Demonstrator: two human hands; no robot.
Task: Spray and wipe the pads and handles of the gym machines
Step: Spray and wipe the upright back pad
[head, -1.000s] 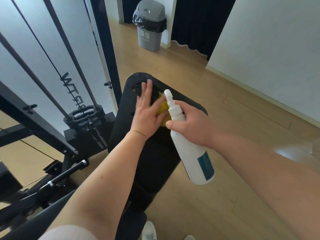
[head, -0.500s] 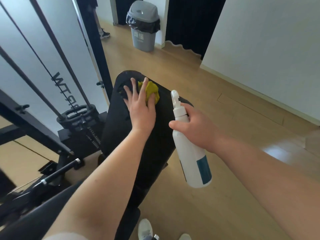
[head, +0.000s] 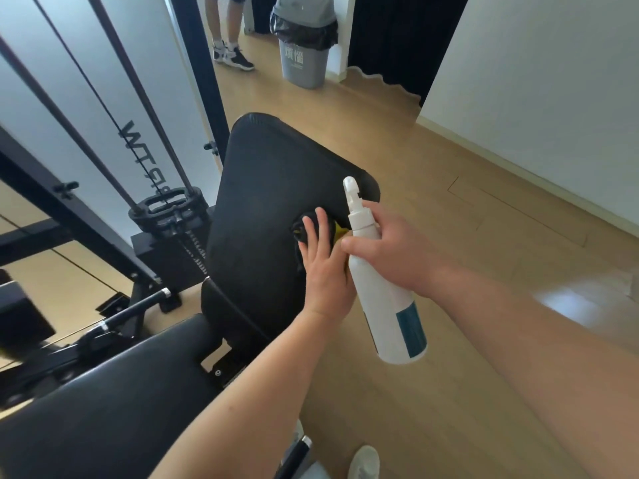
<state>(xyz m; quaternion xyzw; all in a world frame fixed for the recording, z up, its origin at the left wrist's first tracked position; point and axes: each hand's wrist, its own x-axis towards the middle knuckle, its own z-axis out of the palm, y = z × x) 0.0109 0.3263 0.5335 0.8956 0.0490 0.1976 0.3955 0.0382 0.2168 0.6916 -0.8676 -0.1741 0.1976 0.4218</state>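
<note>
A black padded backrest of a gym bench tilts up in the middle of the head view, with the black seat pad below it at the lower left. My left hand presses flat on a yellow cloth against the pad's right half; only a sliver of cloth shows past my fingers. My right hand grips a white spray bottle with a blue label, nozzle up, right beside the left hand.
A cable machine with black rods and a weight stack stands left of the bench. A grey bin sits on the wooden floor at the back, and another person's legs stand beside it. A white wall runs along the right.
My left hand slid the cloth from the top of the backrest down towards its lower right. The bottle stayed beside it, and the view shifted so that a person's legs show.
</note>
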